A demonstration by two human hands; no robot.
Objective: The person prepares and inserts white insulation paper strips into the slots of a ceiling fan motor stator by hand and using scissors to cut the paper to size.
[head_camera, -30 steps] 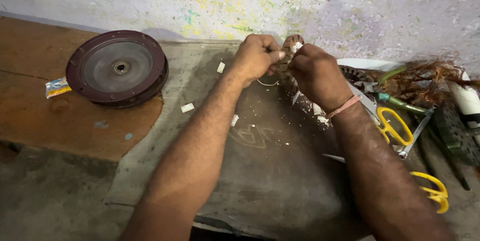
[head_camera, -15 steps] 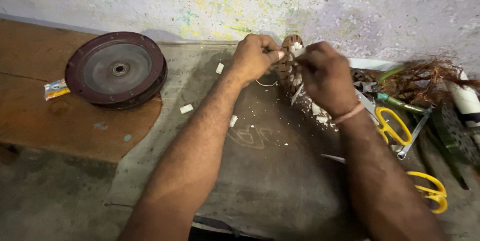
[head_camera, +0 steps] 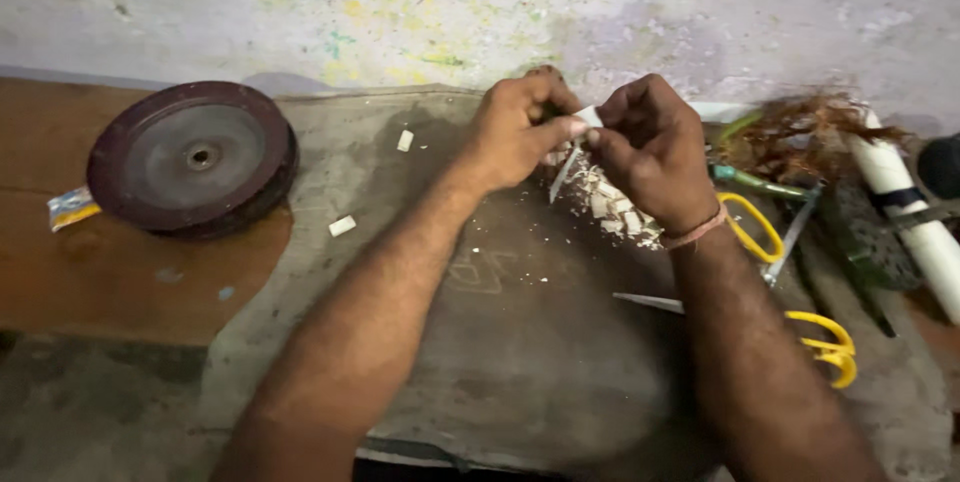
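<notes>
Head view, read left to right, with every place given relative to the grey cloth mat (head_camera: 500,362) spread over the work surface.

Off the mat's left edge, on bare brown wood, lies a small yellow-and-blue packet (head_camera: 72,208); just right of it sits a dark round wheel (head_camera: 192,157) with a metal hub, its rim reaching the mat's left border. On the mat's upper left lie two loose white scraps (head_camera: 342,226), well apart from each other.

Above the mat's upper centre the left hand (head_camera: 520,132) and the right hand (head_camera: 650,147) meet, fingertips touching. Both are pinched shut on a small white strip (head_camera: 588,117), which is held in the air between thumbs and forefingers; a thin pale sliver hangs down from it. Directly below, on the mat, is a pile of white offcuts (head_camera: 610,204).

At the mat's right edge lie yellow-handled scissors (head_camera: 800,282), a tangle of reddish-brown wire (head_camera: 800,132) and a white pipe (head_camera: 905,207).

Judged step: the strip is being worked by fingertip, probably folded or torn, with waste dropping onto the pile. Judged need for the next move: a steady pinch from one hand while the other pulls or bends, kept above the pile.
</notes>
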